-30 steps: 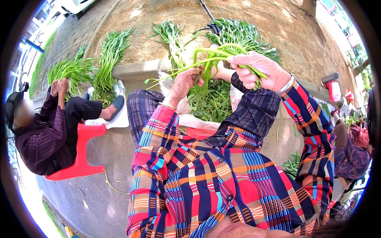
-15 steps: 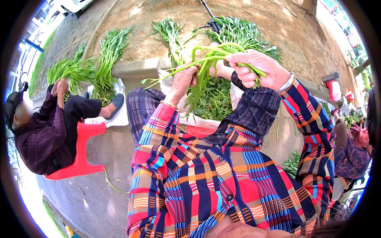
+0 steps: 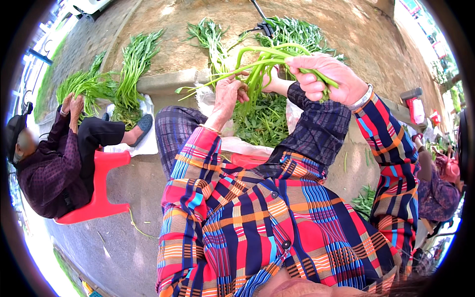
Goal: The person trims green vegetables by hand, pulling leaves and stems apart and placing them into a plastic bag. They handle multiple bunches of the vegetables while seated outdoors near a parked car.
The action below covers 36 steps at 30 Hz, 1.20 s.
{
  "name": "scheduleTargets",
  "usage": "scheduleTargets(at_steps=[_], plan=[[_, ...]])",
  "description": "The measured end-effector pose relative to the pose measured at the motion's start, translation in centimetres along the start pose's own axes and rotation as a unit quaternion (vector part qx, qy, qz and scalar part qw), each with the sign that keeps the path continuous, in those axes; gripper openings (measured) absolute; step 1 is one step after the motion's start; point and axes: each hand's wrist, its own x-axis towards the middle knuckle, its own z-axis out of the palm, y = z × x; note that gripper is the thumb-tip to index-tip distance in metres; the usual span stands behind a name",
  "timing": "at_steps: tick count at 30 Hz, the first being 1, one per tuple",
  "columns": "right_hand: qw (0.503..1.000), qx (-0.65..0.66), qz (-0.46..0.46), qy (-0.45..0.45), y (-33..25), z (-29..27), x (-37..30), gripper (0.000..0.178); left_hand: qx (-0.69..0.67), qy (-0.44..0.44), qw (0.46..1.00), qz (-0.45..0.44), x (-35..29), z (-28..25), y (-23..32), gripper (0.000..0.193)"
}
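My right hand (image 3: 324,76) is closed round the thick ends of a bunch of long green leafy stems (image 3: 269,62). The stems arch leftward from my fist, and some leaves droop below them. Left of the drooping part, my left hand (image 3: 229,96) has its fingers curled together close to the stems. What those fingers pinch, if anything, is too small to make out. Under the bunch, between my knees, a heap of loose green leaves (image 3: 264,123) lies on a white plastic sheet (image 3: 247,147).
Bundles of greens lie beyond on the ground: a thin one (image 3: 213,42), a larger one (image 3: 299,37) by a black stand (image 3: 265,27), another (image 3: 136,69) leftward. A person on a red stool (image 3: 99,190) handles greens at left; another person (image 3: 438,193) sits at right.
My left hand has shifted slightly left and its fingers have changed position beside the stems. My right hand with the bunch has moved a little to the right.
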Motion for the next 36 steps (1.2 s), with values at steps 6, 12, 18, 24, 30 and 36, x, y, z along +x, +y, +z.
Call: scheduleTargets(at_steps=[6,12,18,24,30,36], plan=[[0.999,0.015,-0.041,0.001,-1.1,-1.6,-0.3,0.019,-0.041,0.104,0.993,0.048,-0.1,0.4,-1.0,0.021],[0.996,0.026,-0.086,-0.010,-2.1,-2.0,-0.9,0.021,0.113,0.072,0.991,-0.022,0.4,-2.4,-4.5,0.025],[0.994,0.056,-0.087,-0.017,-2.4,-2.4,-0.6,0.020,0.384,-0.059,0.919,0.067,-0.8,-1.7,-6.1,0.037],[0.996,0.051,-0.064,0.014,-1.7,-3.0,-0.1,0.019,0.629,-0.026,0.776,0.045,-2.4,2.7,-1.2,0.024],[0.998,0.047,-0.031,0.010,-0.2,-2.8,0.3,0.020,0.530,0.031,0.677,0.510,-5.4,6.3,6.2,0.035],[0.999,-0.046,0.020,-0.017,3.8,0.1,1.3,0.017,0.385,-0.037,0.867,0.313,-3.3,3.5,7.1,0.081]])
